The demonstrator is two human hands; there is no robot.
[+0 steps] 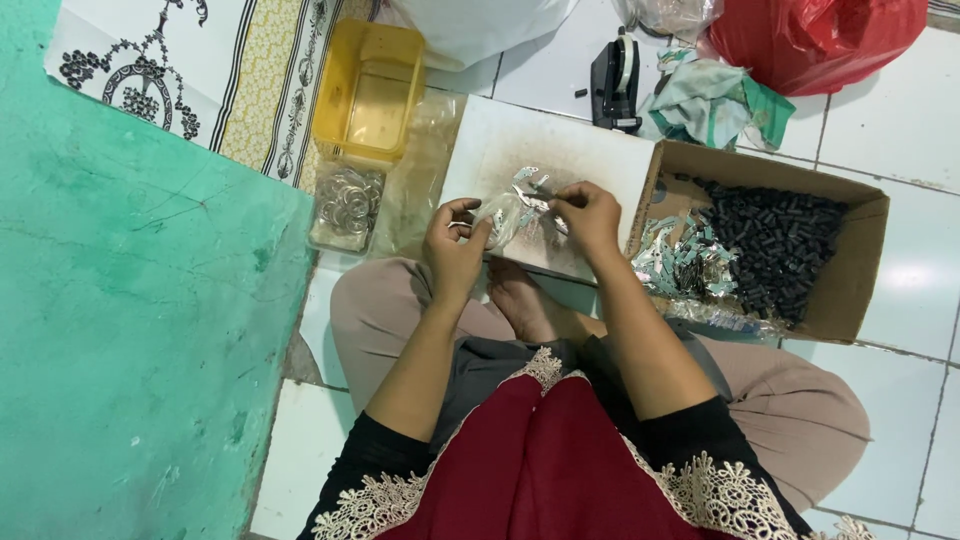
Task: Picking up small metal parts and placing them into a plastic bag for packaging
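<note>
The small shiny pieces (527,200) pinched between both hands are too small and glinting to tell their shape. The left hand (455,240) hides whatever its fingers close on. The red bag (815,35) and white bag (480,25) are cut off by the top edge. The black device (615,85) is too small to identify.

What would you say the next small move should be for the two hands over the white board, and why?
Probably the right hand should draw one silvery strip free and pass it to the left hand. Both hands pinch a small clear packet above the white board, with loose strips beside their fingers, so the piece looks only half handled.
</note>
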